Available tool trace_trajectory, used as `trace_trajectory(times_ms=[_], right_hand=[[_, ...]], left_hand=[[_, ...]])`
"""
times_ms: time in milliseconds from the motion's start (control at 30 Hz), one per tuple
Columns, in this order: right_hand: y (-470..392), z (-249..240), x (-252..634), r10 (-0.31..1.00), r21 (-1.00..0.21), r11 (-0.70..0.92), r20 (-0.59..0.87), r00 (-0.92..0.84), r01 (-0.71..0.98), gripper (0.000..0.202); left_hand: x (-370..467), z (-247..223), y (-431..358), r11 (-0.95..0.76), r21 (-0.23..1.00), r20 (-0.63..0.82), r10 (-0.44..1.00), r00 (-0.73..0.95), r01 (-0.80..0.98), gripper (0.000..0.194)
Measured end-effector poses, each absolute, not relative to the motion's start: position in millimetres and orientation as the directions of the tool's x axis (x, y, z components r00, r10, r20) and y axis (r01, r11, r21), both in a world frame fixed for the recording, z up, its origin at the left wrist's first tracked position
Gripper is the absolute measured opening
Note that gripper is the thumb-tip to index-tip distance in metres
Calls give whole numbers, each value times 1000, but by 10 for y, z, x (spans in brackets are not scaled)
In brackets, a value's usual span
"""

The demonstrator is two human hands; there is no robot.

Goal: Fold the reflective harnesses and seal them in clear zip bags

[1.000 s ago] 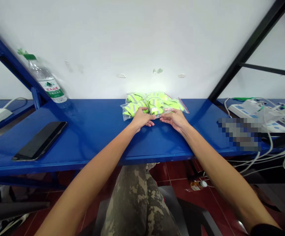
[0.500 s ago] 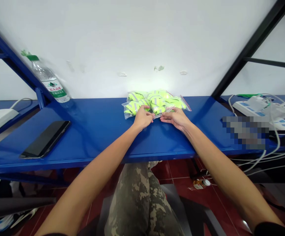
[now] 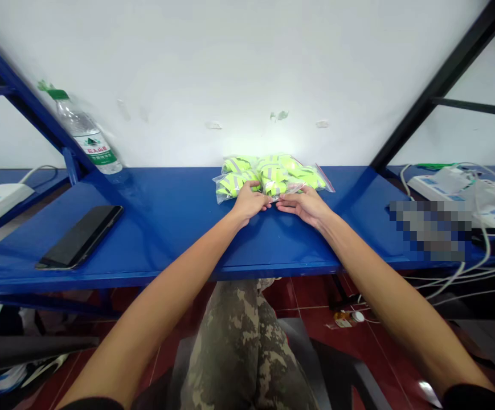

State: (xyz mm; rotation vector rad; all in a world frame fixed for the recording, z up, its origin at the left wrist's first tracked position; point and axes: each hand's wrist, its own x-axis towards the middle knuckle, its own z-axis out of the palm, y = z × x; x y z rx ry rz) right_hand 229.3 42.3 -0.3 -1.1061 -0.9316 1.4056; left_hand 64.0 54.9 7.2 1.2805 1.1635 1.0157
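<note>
Clear plastic bags [image 3: 290,169] of folded neon-yellow fabric with grey reflective stripes lie piled by the wall on the blue table [image 3: 174,222]. At the pile's near side, my left hand [image 3: 249,203] pinches the front edge of a bag, thumb lying over the plastic. My right hand [image 3: 303,205] grips the same front edge a little to the right, its fingers partly under the plastic. Both sets of fingertips almost meet, and the bag edge between them is partly hidden. A red strip shows along the pile's right end.
A water bottle [image 3: 91,136] leans at the back left, behind a black phone [image 3: 80,236]. On the right are a power strip [image 3: 437,191], tangled white cables [image 3: 482,228] and a pixelated item [image 3: 430,228]. A small jar [image 3: 348,319] lies on the red floor.
My left hand has shifted slightly to the right along the bag's edge, closer to my right hand. The view has moved a little; the pile stays in place.
</note>
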Motion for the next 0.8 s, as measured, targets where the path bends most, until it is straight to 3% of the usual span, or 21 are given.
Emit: trace_trajectory(times_ms=[533,800], right_hand=[[413,18,2323,987,-966,-157,-160,-3,-203,20],[396,-1,2345,993,-966,-109,-96,-68,-234,49]], left_hand=[[671,62,547,79,997,-79,986,146,7,68],[669,116,536,145,989,-146,977,158,16,61]])
